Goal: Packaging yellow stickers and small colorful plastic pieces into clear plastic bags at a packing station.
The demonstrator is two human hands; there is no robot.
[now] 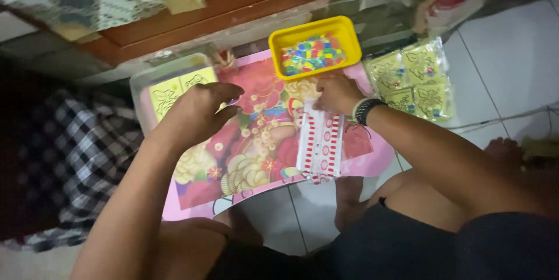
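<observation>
Two hands work over a pink flowered board on a person's lap, beside a yellow tray of small coloured pieces.

The left hand (201, 108) hovers over the left edge of the board (256, 158), fingers curled loosely with the tips close together; whether they pinch anything I cannot tell. The right hand (336, 94), with a dark band on its wrist, presses its fingertips on the top end of a white strip pack (320, 146) printed with red bars and small circles, which lies upright on the right half of the board. The board shows red, pink and cream flowers. The yellow tray (315, 31) sits at the board's top edge, just above the right hand, holding a heap of blue, green, red and yellow bits. A clear box (169, 79) with yellow cards lies by the left hand; yellow packets (414, 76) lie on the white tiled floor to the right.
</observation>
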